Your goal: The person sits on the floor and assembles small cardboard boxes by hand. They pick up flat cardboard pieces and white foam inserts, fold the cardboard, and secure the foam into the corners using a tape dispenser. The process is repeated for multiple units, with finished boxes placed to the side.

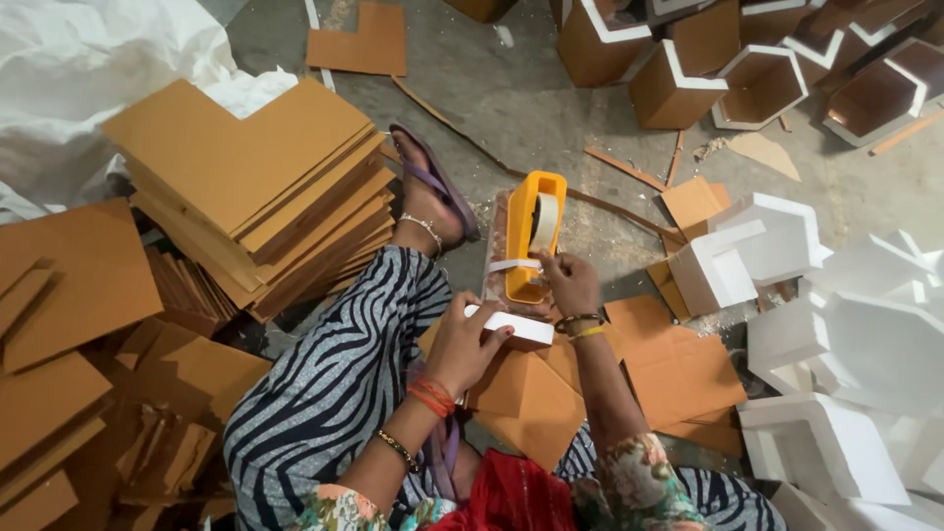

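I sit on the floor with a brown, white-edged hexagonal board piece (521, 383) in my lap. My left hand (462, 339) grips its white top edge (526, 327). My right hand (568, 280) reaches to the orange tape dispenser (534, 234), which stands on a brick just ahead, and pinches the strip of white tape (513, 265) at its front. A roll of tape (544, 218) sits inside the dispenser.
A tall stack of brown L-shaped boards (251, 172) lies at the left, loose boards (59, 315) beside it. White hexagonal pieces (836, 344) pile up at the right, brown hexagon boxes (757, 69) at the top. My sandalled foot (433, 197) rests by the dispenser.
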